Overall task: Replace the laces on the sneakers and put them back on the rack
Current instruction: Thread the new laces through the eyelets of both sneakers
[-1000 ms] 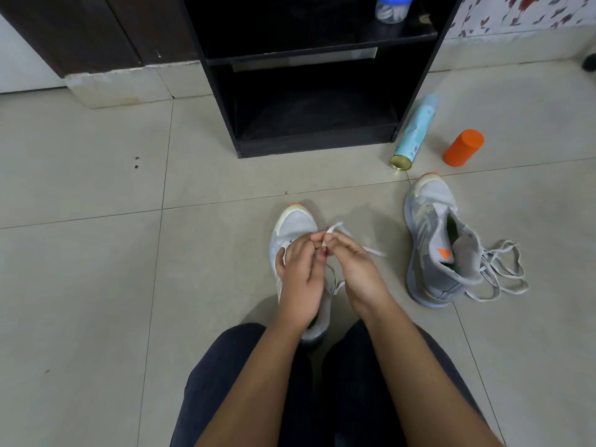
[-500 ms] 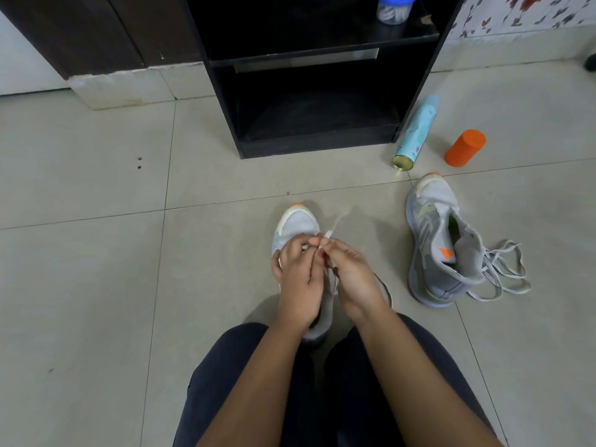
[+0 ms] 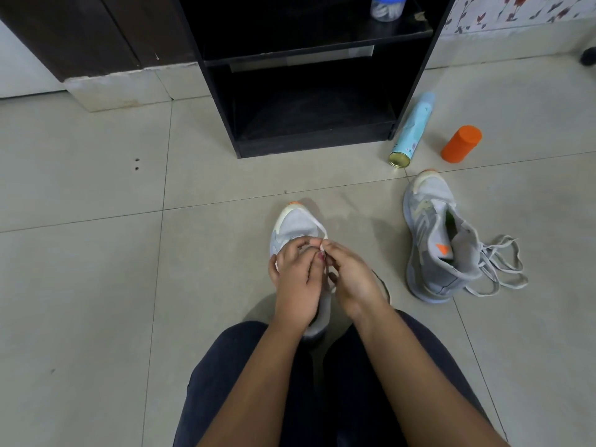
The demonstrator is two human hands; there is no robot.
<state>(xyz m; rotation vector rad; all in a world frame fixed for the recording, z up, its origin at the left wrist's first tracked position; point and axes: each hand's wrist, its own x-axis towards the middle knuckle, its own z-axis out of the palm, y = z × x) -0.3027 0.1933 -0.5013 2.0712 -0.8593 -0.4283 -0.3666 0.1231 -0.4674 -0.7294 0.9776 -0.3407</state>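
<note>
A grey sneaker [image 3: 295, 225] with an orange toe tip stands on the floor between my knees, toe pointing away. My left hand [image 3: 296, 279] rests on its upper and pinches the white lace [image 3: 322, 230] near the front eyelets. Fingertip to fingertip with it, my right hand [image 3: 351, 279] pinches the same lace. Both hands hide most of the lacing. The second grey sneaker [image 3: 435, 240] lies tipped on its side to the right, its loose lace [image 3: 503, 266] spread over the tiles.
The black shoe rack [image 3: 309, 91] stands straight ahead, lower shelf dark, with a clear jar [image 3: 385, 6] on its upper shelf. A light blue spray can [image 3: 411, 130] lies beside the rack. An orange cylinder [image 3: 461, 144] sits further right. My dark trouser legs fill the bottom.
The free lace end that stuck out to the right has been drawn in; it now loops short over the toe. My hands stayed on the sneaker, shifting slightly.
</note>
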